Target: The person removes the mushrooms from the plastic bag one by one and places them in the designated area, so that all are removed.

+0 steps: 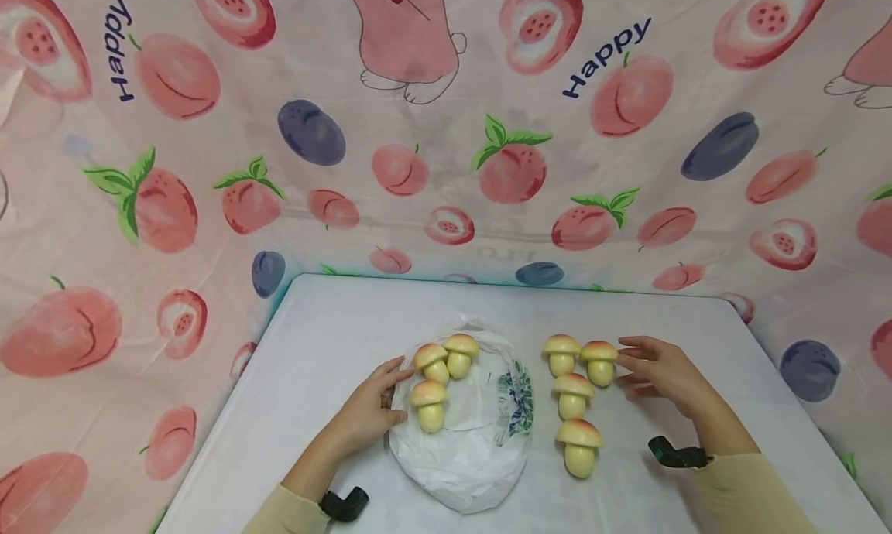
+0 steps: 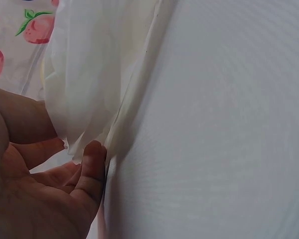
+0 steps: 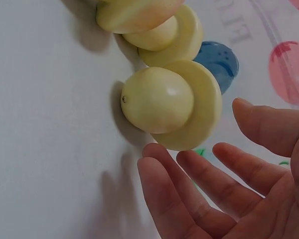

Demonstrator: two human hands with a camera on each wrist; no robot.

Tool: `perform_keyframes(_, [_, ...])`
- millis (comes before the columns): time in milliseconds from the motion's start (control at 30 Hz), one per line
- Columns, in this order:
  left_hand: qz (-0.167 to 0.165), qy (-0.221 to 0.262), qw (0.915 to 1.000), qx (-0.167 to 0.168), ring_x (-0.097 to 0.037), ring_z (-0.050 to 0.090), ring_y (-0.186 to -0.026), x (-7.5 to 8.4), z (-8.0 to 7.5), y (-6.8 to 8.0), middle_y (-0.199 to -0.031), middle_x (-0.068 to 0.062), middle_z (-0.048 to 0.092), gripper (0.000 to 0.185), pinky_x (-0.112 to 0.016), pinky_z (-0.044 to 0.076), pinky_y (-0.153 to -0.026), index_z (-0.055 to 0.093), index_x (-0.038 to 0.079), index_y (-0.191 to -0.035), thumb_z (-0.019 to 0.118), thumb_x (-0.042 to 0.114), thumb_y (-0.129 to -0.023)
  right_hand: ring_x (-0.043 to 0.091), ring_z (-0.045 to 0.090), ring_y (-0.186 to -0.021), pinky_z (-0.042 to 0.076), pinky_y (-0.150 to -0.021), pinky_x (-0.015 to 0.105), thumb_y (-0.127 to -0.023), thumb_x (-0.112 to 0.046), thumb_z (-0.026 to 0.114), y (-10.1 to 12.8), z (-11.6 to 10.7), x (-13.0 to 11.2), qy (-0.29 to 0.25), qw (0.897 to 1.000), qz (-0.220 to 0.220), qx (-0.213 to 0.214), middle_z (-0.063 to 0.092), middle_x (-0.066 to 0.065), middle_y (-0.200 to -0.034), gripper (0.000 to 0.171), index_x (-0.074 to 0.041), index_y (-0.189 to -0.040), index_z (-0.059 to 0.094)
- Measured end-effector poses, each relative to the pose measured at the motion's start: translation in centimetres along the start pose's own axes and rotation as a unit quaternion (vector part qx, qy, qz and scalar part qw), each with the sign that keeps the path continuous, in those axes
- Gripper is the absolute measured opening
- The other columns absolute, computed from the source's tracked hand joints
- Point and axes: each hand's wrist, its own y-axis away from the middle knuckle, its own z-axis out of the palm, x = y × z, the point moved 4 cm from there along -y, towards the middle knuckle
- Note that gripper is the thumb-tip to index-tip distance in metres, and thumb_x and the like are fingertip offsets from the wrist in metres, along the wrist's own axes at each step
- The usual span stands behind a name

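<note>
Three toy mushrooms with reddish-yellow caps, one of them at the front (image 1: pixel 429 407), lie on the left part of a white plastic bag (image 1: pixel 460 472). My left hand (image 1: pixel 372 406) is at the bag's left edge, thumb and fingers apart. Its fingers (image 2: pixel 93 164) touch the thin plastic in the left wrist view. Several more mushrooms lie right of the bag, among them a front one (image 1: pixel 580 449) and the rightmost mushroom (image 1: pixel 600 363). Beside that one is my right hand (image 1: pixel 662 375), fingers extended and holding nothing. The right wrist view shows its fingertips close to a mushroom (image 3: pixel 162 99).
A white table (image 1: pixel 334 325) carries everything. Behind and around it hangs a pink fruit-print sheet (image 1: pixel 418 124). Each wrist bears a black device, one left (image 1: pixel 344 504) and one right (image 1: pixel 676 453). Green and blue print (image 1: pixel 514 402) marks the bag's right side.
</note>
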Motion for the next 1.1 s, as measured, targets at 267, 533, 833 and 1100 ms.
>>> perform_keyframes(267, [-0.002, 0.003, 1.0, 0.001, -0.038, 0.054, -0.145, 0.1, 0.0, 0.0, -0.176, -0.007, 0.035, 0.069, -0.054, 0.053, -0.111, 0.062, 0.013, -0.152, 0.08, -0.006, -0.087, 0.03, 0.079, -0.109, 0.067, -0.083, 0.041, -0.11, -0.032, 0.063, 0.8, -0.3, -0.7, 0.005, 1.0, -0.006, 0.004, 0.049, 0.036, -0.159, 0.07, 0.003, -0.164, 0.034])
perform_keyframes(533, [-0.001, 0.004, 1.0, 0.0, -0.038, 0.053, -0.147, 0.1, 0.0, 0.0, -0.176, -0.007, 0.035, 0.069, -0.055, 0.052, -0.112, 0.062, 0.013, -0.152, 0.08, -0.006, -0.088, 0.031, 0.079, -0.11, 0.067, -0.082, 0.04, -0.111, -0.03, 0.061, 1.3, -0.5, -1.4, 0.008, 1.0, -0.019, 0.013, 0.048, 0.035, -0.16, 0.068, 0.002, -0.164, 0.034])
perform_keyframes(833, [-0.002, 0.006, 1.0, 0.001, -0.035, 0.058, -0.14, 0.1, 0.0, 0.0, -0.176, -0.005, 0.036, 0.069, -0.052, 0.054, -0.11, 0.062, 0.013, -0.151, 0.08, -0.006, -0.087, 0.032, 0.079, -0.112, 0.067, -0.081, 0.038, -0.11, -0.033, 0.062, 1.7, -0.2, -2.7, 0.003, 0.999, -0.022, 0.023, 0.047, 0.035, -0.161, 0.07, 0.001, -0.164, 0.034])
perform_keyframes(1100, [0.001, 0.006, 1.0, -0.001, -0.037, 0.053, -0.146, 0.2, 0.0, 0.0, -0.176, -0.006, 0.035, 0.069, -0.055, 0.051, -0.112, 0.062, 0.012, -0.152, 0.08, -0.005, -0.088, 0.034, 0.078, -0.113, 0.067, -0.08, 0.037, -0.11, -0.031, 0.063, 2.1, 0.5, -4.3, 0.004, 0.999, -0.035, 0.029, 0.048, 0.034, -0.161, 0.067, 0.0, -0.164, 0.037])
